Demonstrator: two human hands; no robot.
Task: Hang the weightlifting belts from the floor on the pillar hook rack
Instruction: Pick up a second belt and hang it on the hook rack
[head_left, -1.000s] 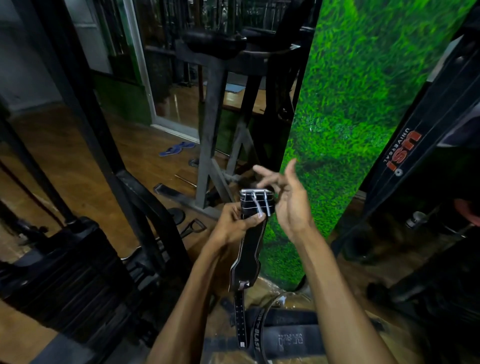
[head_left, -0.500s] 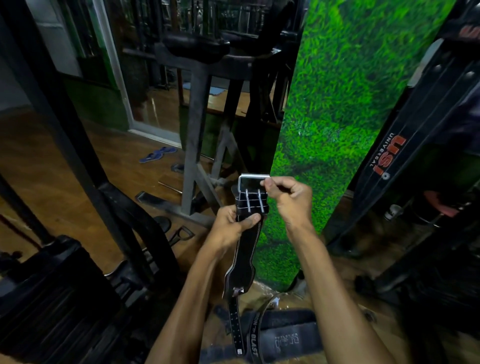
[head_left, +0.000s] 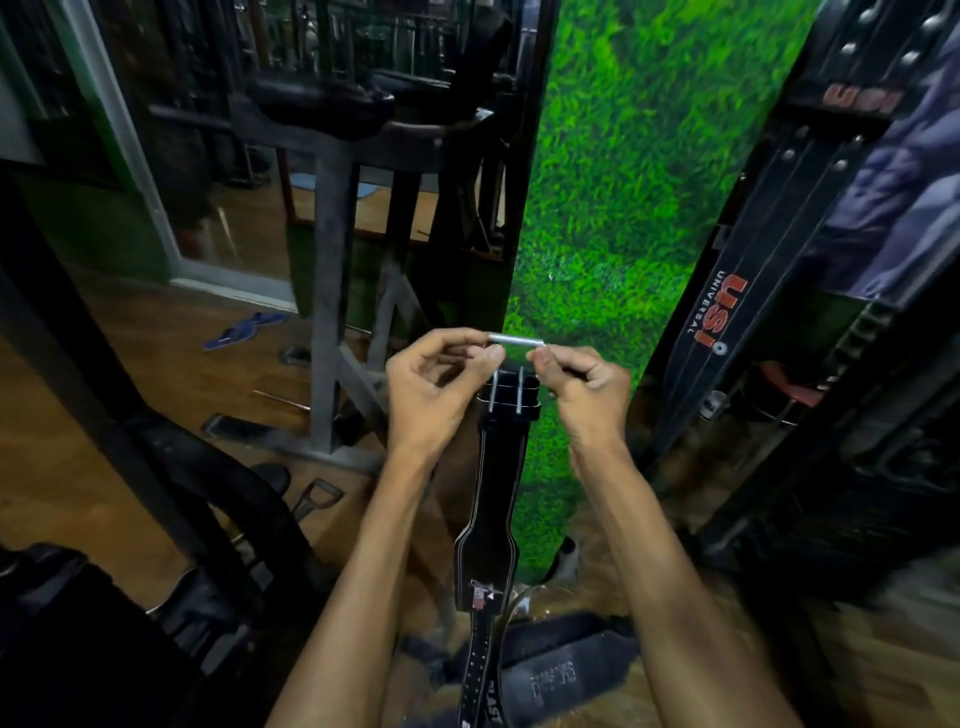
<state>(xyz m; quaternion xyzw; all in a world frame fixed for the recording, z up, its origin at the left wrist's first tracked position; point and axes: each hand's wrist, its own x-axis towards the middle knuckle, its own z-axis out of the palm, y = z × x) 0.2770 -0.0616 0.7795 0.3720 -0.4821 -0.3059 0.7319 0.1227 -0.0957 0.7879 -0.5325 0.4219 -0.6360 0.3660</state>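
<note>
Both hands pinch the shiny metal buckle bar, the left hand at one end and the right hand at the other. The long black leather belt with white stitching hangs down towards the floor. With such a small grip it might slip and fall.

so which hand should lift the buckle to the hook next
Probably right. Both hands pinch the buckle bar, but the right hand sits on the green pillar side, while the left hand is farther off.
</note>
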